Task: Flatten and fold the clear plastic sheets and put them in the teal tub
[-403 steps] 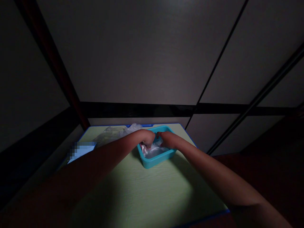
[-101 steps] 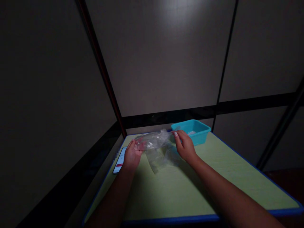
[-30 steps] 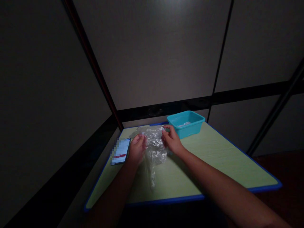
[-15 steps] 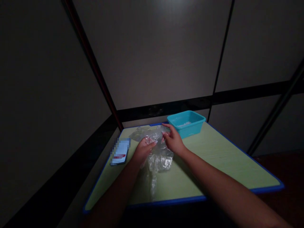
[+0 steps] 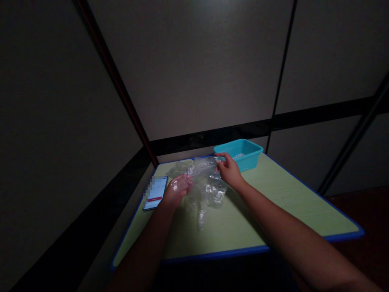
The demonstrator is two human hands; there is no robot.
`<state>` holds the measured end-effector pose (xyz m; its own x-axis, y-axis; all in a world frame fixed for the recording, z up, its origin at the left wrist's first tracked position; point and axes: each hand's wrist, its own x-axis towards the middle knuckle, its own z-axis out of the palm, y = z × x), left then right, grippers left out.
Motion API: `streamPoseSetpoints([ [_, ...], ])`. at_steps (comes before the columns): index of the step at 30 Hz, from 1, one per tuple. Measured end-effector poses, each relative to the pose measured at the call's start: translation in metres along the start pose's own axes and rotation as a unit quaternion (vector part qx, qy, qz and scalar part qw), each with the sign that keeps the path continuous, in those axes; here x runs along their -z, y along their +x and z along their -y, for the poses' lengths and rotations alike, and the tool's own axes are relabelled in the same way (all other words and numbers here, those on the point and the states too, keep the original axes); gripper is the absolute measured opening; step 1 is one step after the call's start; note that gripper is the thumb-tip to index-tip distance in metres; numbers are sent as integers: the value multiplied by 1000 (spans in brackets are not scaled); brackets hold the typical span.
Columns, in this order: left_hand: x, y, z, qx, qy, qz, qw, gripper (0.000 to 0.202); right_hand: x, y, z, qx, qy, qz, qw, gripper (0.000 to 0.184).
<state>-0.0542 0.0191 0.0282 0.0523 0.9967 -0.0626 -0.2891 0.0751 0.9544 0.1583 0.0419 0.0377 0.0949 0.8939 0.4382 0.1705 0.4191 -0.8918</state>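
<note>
A thin, crumpled clear plastic bag point(image 5: 205, 184) is stretched between my hands above the table, with one narrow strip hanging down at the front. My left hand point(image 5: 178, 188) is at its left side, with shiny film lying over part of the hand and the fingers closed on the plastic. With thumb and fingers, my right hand point(image 5: 229, 170) pinches the bag's upper right edge, its index finger reaching out beyond the pinch. Folds of film partly blur the left fingertips.
Behind my right hand stands a turquoise plastic basket point(image 5: 251, 162) with something whitish inside. A phone point(image 5: 156, 194) with a lit screen lies on the left. The pale green table point(image 5: 291, 211) has a blue edge and stands against dark panelled walls.
My hands have moved apart, the left one left and slightly down, the right one right. The bag is spread wider between them, and its hanging strip has risen.
</note>
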Motion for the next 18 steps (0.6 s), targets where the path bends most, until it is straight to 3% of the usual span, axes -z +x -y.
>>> streamPoseSetpoints([
  [4,1,0,-9,114,-43,60,991,41,2,4,-1,-27,9,8,1000,26],
  [8,-3,0,-15,183,-56,107,976,63,-1,2,6,-38,36,109,993,27],
  [10,-4,-1,-14,186,-50,116,974,61,-4,-1,8,-37,51,179,982,27],
  [13,-5,-2,-9,144,-25,110,983,40,-6,-4,8,-33,57,240,969,30],
  [18,-5,-2,2,82,44,96,991,23,-7,-3,2,-19,46,232,972,36],
])
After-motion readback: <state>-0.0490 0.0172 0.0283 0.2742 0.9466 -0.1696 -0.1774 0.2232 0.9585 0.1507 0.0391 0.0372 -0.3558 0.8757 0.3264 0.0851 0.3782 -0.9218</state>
